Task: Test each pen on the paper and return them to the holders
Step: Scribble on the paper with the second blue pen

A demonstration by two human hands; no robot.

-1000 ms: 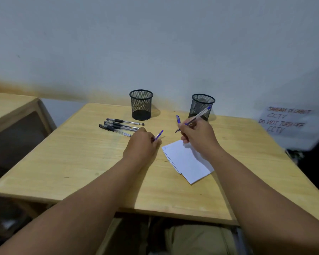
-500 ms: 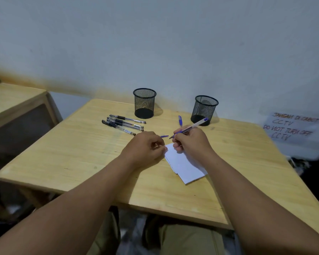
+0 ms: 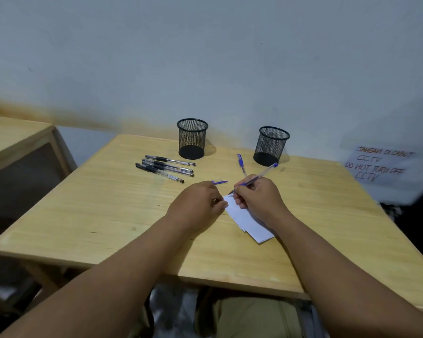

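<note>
A pale wall backs the wooden table [image 3: 88, 215], whose near and left stretches lie bare. My right hand [image 3: 259, 198] grips a blue pen [image 3: 261, 175], tip on the top corner of the white paper [image 3: 249, 223]. My left hand [image 3: 198, 203] pins the paper's left edge, fingers curled around a blue pen cap [image 3: 220, 182]. A second blue pen [image 3: 241, 164] lies beyond the hands. Four black pens [image 3: 166, 168] lie together at far left, beside the left mesh holder [image 3: 192, 139]; the right mesh holder [image 3: 271, 145] stands behind my right hand. Both holders look empty. A handwritten CCTV notice [image 3: 381, 167] hangs on the wall at right.
</note>
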